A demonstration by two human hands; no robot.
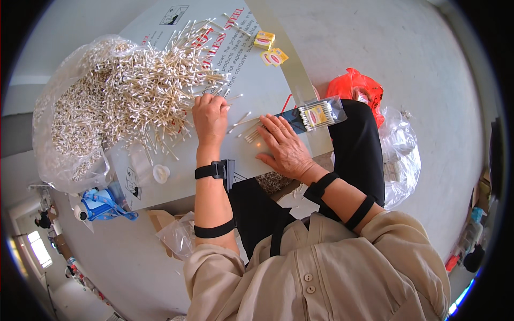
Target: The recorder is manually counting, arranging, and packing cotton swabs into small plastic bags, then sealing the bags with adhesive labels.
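My left hand (pixel 210 117) is closed in a pinch at the right edge of a big heap of cotton swabs (pixel 144 85). A swab (pixel 235 97) sticks out by its fingertips. To the right, my right hand (pixel 286 150) lies palm down with its fingers stretched out. A small row of swabs (pixel 251 132) reaches under its fingers, and how far it goes is hidden. Between the hands lies a loose swab (pixel 239 122). Just beyond the right fingertips is a clear packet of swabs (pixel 316 115) with a yellow label, at the table's right edge.
A clear plastic bag (pixel 45 134) surrounds the heap's left side. Yellow cards (pixel 274 56) lie at the far edge of the table (pixel 160 187). A white round cap (pixel 161 173) and a blue bottle (pixel 99 206) are near left. Red (pixel 356 85) and clear bags (pixel 399 155) stand right.
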